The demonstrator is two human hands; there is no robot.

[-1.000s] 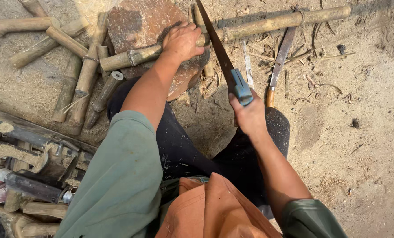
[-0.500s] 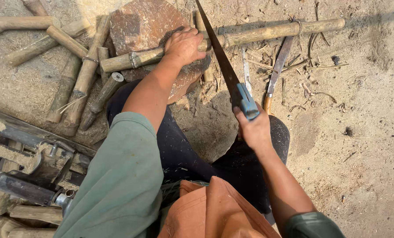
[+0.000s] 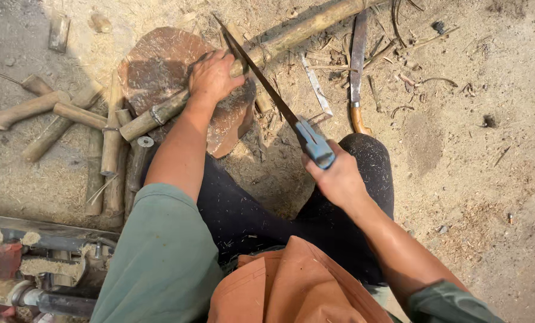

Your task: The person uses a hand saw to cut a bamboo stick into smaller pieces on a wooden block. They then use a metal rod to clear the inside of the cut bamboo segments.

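My left hand (image 3: pixel 211 78) presses down, fingers wrapped over the long bamboo pole (image 3: pixel 291 37) lying across the reddish stone slab (image 3: pixel 154 66). My right hand (image 3: pixel 339 179) grips the blue-handled saw (image 3: pixel 315 145) — blade on the pole at 1 o'clock of my left hand.

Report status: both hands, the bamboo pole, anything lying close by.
Left hand pressing bamboo pole onto stone block. Right hand gripping saw, blade across the pole. Knife on the ground beside it; cut pieces piled left.
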